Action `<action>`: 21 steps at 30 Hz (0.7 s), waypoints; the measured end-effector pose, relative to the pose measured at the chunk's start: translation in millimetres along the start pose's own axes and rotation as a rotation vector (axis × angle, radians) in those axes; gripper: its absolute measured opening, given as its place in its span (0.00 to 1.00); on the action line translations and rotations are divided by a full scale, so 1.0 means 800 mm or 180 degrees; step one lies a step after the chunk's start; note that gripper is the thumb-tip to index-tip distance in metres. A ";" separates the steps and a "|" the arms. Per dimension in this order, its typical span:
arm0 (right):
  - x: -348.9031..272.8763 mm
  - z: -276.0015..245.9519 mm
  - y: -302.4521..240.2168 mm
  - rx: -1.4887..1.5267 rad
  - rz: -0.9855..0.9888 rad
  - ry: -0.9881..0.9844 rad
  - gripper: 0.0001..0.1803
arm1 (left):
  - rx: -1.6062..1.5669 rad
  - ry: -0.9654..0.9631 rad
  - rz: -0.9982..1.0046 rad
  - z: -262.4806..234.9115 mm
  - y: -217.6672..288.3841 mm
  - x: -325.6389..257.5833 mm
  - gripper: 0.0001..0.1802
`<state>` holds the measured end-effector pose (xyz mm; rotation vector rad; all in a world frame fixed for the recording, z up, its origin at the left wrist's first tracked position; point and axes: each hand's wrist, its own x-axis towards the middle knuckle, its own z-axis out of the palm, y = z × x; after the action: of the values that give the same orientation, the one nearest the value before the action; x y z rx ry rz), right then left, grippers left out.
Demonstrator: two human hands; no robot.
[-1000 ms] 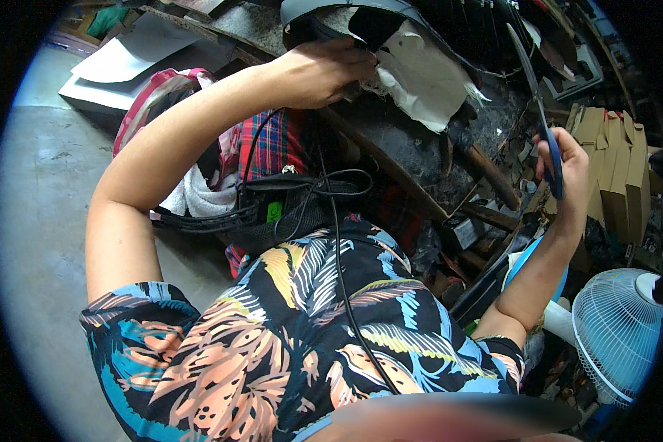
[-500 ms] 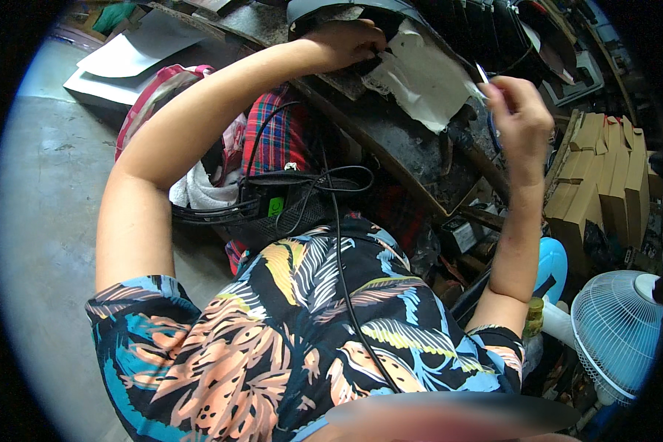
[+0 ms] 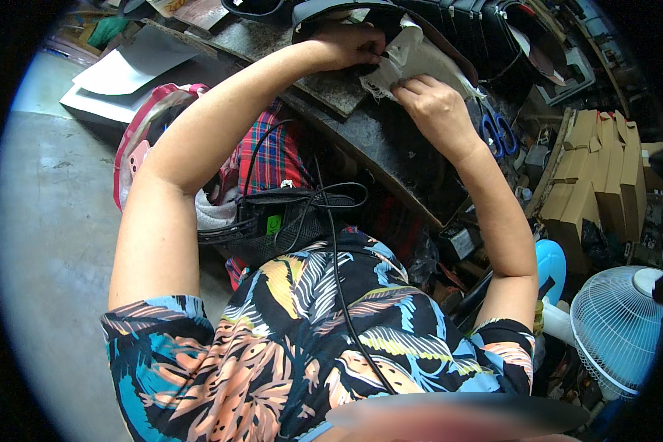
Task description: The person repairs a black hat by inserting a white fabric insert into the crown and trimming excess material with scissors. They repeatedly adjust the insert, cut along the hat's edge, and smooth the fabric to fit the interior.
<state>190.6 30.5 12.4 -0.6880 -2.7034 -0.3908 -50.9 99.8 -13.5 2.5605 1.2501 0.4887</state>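
Note:
A piece of off-white cloth with a frayed edge lies against a dark curved piece on the workbench. My left hand reaches in at the cloth's left side, fingers curled closed at its edge; its fingertips are partly hidden. Pinched fingers of my right hand hold the cloth's near edge, close to the left hand. Whether anything else is in that pinch cannot be seen. Scissors with blue handles rest to the right of my right hand, their blades mostly hidden.
Stacked dark curved pieces stand behind the cloth. Folded cardboard boxes are at the right, above a white fan. White sheets and a pink-edged bag sit left of the workbench. A black cable crosses my front.
My right hand has moved left and inward, from beyond the cloth's right side to its near edge. The thin pale pointed thing at its fingers no longer shows. My left hand stays nearly in place.

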 end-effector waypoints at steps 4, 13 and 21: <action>-0.002 -0.001 -0.007 -0.0145 -0.0157 -0.0115 0.09 | 0.0320 0.0221 0.0179 0.000 0.009 -0.007 0.14; 0.028 -0.018 0.009 -0.0050 0.0454 -0.0412 0.10 | 0.0228 0.0155 0.0061 -0.009 0.027 -0.026 0.31; 0.010 0.031 0.063 -0.0320 0.0069 0.0412 0.20 | -0.0331 0.0185 0.0029 -0.008 0.024 -0.019 0.48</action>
<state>203.4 84.9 2.2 -0.6938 -2.5664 -0.5497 -48.5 76.5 -3.6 2.4829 1.1995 0.6177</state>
